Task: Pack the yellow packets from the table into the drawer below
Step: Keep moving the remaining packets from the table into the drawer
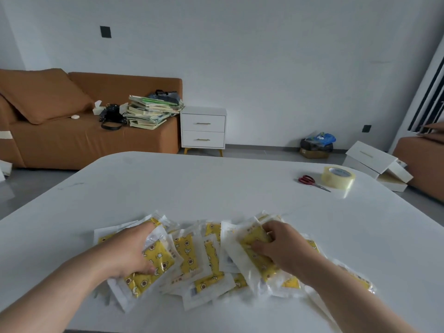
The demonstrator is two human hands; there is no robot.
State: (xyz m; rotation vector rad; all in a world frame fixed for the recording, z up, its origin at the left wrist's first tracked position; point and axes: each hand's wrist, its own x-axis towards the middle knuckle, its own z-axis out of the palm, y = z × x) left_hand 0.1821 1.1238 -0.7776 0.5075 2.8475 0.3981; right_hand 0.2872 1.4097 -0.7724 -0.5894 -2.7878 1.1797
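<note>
Several yellow packets (204,260) in clear wrappers lie in an overlapping heap near the front edge of the white table (192,188). My left hand (127,251) rests on the left end of the heap, fingers curled around a packet's edge with the thumb underneath. My right hand (281,246) presses on the right end, fingers bent over a packet. No drawer under the table is in view.
Red-handled scissors (310,181) and a roll of clear tape (338,176) lie at the table's far right. Beyond stand a brown sofa (72,131) with stacked books, a white two-drawer nightstand (203,128) and white boxes (374,164) on the floor.
</note>
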